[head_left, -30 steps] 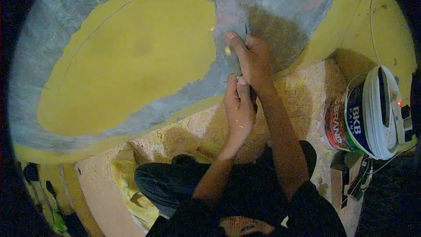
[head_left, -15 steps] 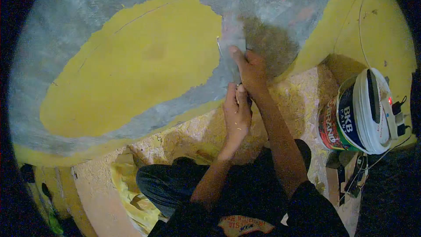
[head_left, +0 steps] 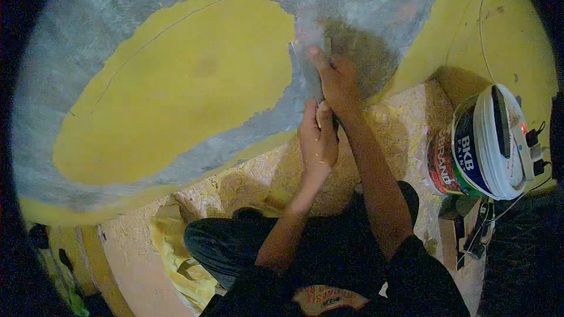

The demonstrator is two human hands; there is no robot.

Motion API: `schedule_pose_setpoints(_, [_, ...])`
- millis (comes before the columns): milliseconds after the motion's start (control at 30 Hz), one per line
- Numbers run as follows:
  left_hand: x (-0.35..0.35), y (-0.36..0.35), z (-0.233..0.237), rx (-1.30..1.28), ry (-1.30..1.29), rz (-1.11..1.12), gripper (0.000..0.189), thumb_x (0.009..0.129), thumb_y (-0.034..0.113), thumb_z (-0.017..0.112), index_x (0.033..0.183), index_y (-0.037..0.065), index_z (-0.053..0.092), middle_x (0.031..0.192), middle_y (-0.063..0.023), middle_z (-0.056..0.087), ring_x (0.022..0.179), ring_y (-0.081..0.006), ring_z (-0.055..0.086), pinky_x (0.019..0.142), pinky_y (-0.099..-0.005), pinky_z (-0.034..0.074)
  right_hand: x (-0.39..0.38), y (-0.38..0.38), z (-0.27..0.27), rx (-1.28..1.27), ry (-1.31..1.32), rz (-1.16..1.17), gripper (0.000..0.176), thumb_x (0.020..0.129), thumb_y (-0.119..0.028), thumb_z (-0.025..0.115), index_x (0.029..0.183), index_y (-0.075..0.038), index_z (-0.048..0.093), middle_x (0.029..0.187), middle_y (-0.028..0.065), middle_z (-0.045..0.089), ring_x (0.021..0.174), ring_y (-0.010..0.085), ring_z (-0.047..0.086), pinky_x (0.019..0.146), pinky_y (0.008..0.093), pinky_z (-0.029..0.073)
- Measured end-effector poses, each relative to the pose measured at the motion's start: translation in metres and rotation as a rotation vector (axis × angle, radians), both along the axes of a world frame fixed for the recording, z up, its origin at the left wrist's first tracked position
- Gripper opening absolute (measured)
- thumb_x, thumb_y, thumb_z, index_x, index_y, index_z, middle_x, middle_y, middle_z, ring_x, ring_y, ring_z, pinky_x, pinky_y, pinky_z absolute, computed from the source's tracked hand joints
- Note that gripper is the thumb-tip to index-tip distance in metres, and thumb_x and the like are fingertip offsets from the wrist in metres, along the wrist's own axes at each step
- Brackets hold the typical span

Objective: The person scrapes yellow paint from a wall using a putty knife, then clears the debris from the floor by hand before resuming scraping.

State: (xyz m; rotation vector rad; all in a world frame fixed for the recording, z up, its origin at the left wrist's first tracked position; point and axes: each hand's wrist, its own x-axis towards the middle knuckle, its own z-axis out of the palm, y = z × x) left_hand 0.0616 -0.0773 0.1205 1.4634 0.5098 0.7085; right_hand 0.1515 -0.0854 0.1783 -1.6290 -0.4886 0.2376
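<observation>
Both of my hands are on one flat scraper whose broad grey blade (head_left: pixel 306 76) lies against the wall, its left edge at the border of the yellow paint patch (head_left: pixel 176 88). My right hand (head_left: pixel 339 82) is closed around the upper part, thumb stretched along the blade. Just below it, my left hand (head_left: pixel 317 138) grips the lower end, so the handle is mostly hidden by my fingers. Bare grey wall (head_left: pixel 258 141) surrounds the yellow patch, whose edge is ragged.
To the right a BKB paint bucket (head_left: pixel 461 147) stands with a power strip (head_left: pixel 529 151) and plugs at its lid. A white cable (head_left: pixel 483 35) runs up the wall. Yellow flakes cover the floor (head_left: pixel 399 135) under the wall. A crumpled yellow sheet (head_left: pixel 176 258) lies by my leg.
Both hands and the scraper have slid slightly upward along the right edge of the yellow patch. The camera view has shifted a little too. My grip is the same.
</observation>
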Motion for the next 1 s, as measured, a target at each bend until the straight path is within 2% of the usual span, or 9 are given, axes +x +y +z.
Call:
schedule_pose_setpoints(67, [0.003, 0.002, -0.001, -0.092, -0.048, -0.032, 0.024, 0.093, 0.025, 0.038, 0.085, 0.003, 0.045, 0.060, -0.0014, 0.043, 0.054, -0.0071, 0.038, 0.046, -0.0230, 0.031, 0.000, 0.003, -0.009, 0.054, 0.008, -0.013, 0.039, 0.080, -0.039, 0.059, 0.072, -0.001, 0.061, 0.060, 0.0001, 0.054, 0.056, 0.0087, 0.045, 0.051, 0.0265, 0.037])
schedule_pose_setpoints(133, [0.001, 0.003, -0.013, 0.028, -0.017, -0.008, 0.026, 0.092, 0.034, 0.038, 0.082, 0.010, 0.038, 0.056, 0.0020, 0.041, 0.040, -0.0051, 0.034, 0.033, -0.0212, 0.027, 0.005, 0.008, -0.028, 0.108, 0.009, -0.020, 0.038, 0.080, -0.037, 0.059, 0.071, -0.001, 0.061, 0.059, -0.0006, 0.054, 0.056, 0.0085, 0.045, 0.051, 0.0260, 0.037])
schedule_pose_setpoints(367, [0.004, 0.008, -0.006, 0.045, -0.074, -0.015, 0.025, 0.092, 0.034, 0.039, 0.084, 0.010, 0.039, 0.056, 0.0025, 0.041, 0.040, -0.0044, 0.035, 0.034, -0.0201, 0.027, 0.003, 0.011, -0.019, 0.163, -0.015, -0.049, 0.040, 0.079, -0.037, 0.060, 0.068, 0.000, 0.061, 0.058, 0.0000, 0.053, 0.055, 0.0089, 0.046, 0.051, 0.0264, 0.037])
schedule_pose_setpoints(433, [0.000, 0.006, -0.003, -0.041, 0.024, -0.015, 0.024, 0.093, 0.025, 0.038, 0.081, 0.005, 0.043, 0.057, -0.0014, 0.042, 0.049, -0.0088, 0.039, 0.044, -0.0248, 0.032, 0.006, 0.010, -0.019, 0.095, -0.035, -0.073, 0.041, 0.079, -0.039, 0.060, 0.067, 0.001, 0.061, 0.057, 0.0004, 0.053, 0.055, 0.0093, 0.046, 0.051, 0.0269, 0.038])
schedule_pose_setpoints(500, [-0.002, 0.002, -0.005, -0.031, 0.032, -0.005, 0.025, 0.093, 0.026, 0.037, 0.080, 0.005, 0.043, 0.057, -0.0013, 0.042, 0.048, -0.0086, 0.039, 0.043, -0.0249, 0.032, -0.001, 0.009, -0.023, 0.065, -0.121, -0.085, 0.042, 0.080, -0.040, 0.059, 0.066, -0.001, 0.060, 0.054, 0.0028, 0.055, 0.050, 0.0107, 0.047, 0.047, 0.0304, 0.039])
schedule_pose_setpoints(700, [0.002, 0.004, 0.007, -0.021, 0.030, 0.002, 0.028, 0.093, 0.029, 0.037, 0.080, 0.005, 0.043, 0.056, -0.0009, 0.042, 0.047, -0.0080, 0.039, 0.042, -0.0248, 0.031, -0.003, 0.004, 0.009, 0.121, -0.114, -0.051, 0.044, 0.079, -0.042, 0.059, 0.074, 0.001, 0.062, 0.061, 0.0035, 0.058, 0.054, 0.0113, 0.050, 0.052, 0.0282, 0.041])
schedule_pose_setpoints(833, [-0.001, 0.002, 0.003, -0.048, 0.025, 0.009, 0.026, 0.093, 0.029, 0.038, 0.082, 0.006, 0.042, 0.055, 0.0007, 0.040, 0.047, -0.0070, 0.037, 0.041, -0.0244, 0.030, 0.003, 0.013, -0.015, 0.189, 0.000, -0.017, 0.042, 0.079, -0.041, 0.058, 0.075, 0.001, 0.063, 0.062, 0.0037, 0.059, 0.054, 0.0105, 0.051, 0.052, 0.0283, 0.041])
schedule_pose_setpoints(933, [0.006, 0.001, 0.003, -0.042, -0.110, -0.047, 0.023, 0.093, 0.031, 0.037, 0.088, 0.008, 0.040, 0.056, 0.0023, 0.042, 0.039, -0.0052, 0.035, 0.033, -0.0206, 0.028, 0.005, 0.013, -0.008, 0.158, -0.044, 0.006, 0.042, 0.080, -0.040, 0.057, 0.076, 0.000, 0.064, 0.063, 0.0034, 0.059, 0.054, 0.0094, 0.051, 0.052, 0.0283, 0.041])
schedule_pose_setpoints(1000, [0.002, -0.001, 0.007, -0.058, -0.065, -0.023, 0.024, 0.093, 0.030, 0.037, 0.085, 0.007, 0.040, 0.056, 0.0020, 0.041, 0.043, -0.0057, 0.035, 0.037, -0.0221, 0.029, 0.002, 0.005, 0.002, 0.071, -0.062, -0.010, 0.041, 0.080, -0.040, 0.057, 0.076, 0.000, 0.064, 0.062, 0.0033, 0.059, 0.054, 0.0093, 0.051, 0.053, 0.0283, 0.041])
